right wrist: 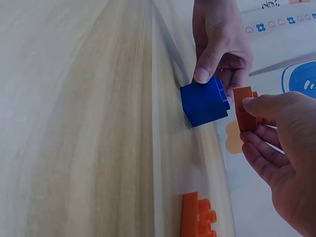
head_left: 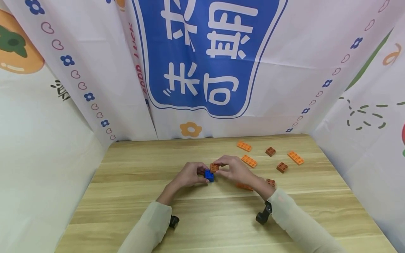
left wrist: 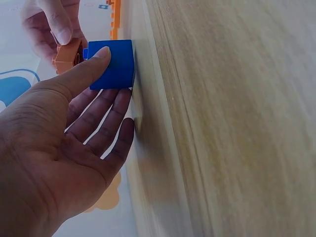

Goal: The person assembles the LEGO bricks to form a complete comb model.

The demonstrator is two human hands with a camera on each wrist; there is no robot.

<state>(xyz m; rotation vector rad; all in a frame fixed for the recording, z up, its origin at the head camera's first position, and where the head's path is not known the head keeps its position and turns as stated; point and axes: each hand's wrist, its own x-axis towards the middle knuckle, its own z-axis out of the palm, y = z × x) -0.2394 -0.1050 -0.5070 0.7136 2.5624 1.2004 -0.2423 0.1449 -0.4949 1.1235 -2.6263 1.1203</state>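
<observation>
Near the table's middle, my left hand point(head_left: 189, 174) pinches a blue toy building brick point(head_left: 209, 176) between thumb and fingers. In the left wrist view the thumb lies along one side of the blue brick point(left wrist: 121, 71), and the other fingers are spread below it. My right hand point(head_left: 236, 169) pinches a flatter brown brick point(head_left: 214, 168) just over the blue one's studs. In the right wrist view a narrow gap shows between the brown brick point(right wrist: 243, 111) and the studs of the blue brick point(right wrist: 203, 102).
To the right on the wooden table point(head_left: 133, 196) lie loose bricks: long orange ones point(head_left: 249, 161) and small brown ones point(head_left: 282, 167). One orange brick point(head_left: 244, 186) and one brown brick point(head_left: 271, 183) are partly behind my right forearm. A printed cloth point(head_left: 202, 126) hangs behind the table.
</observation>
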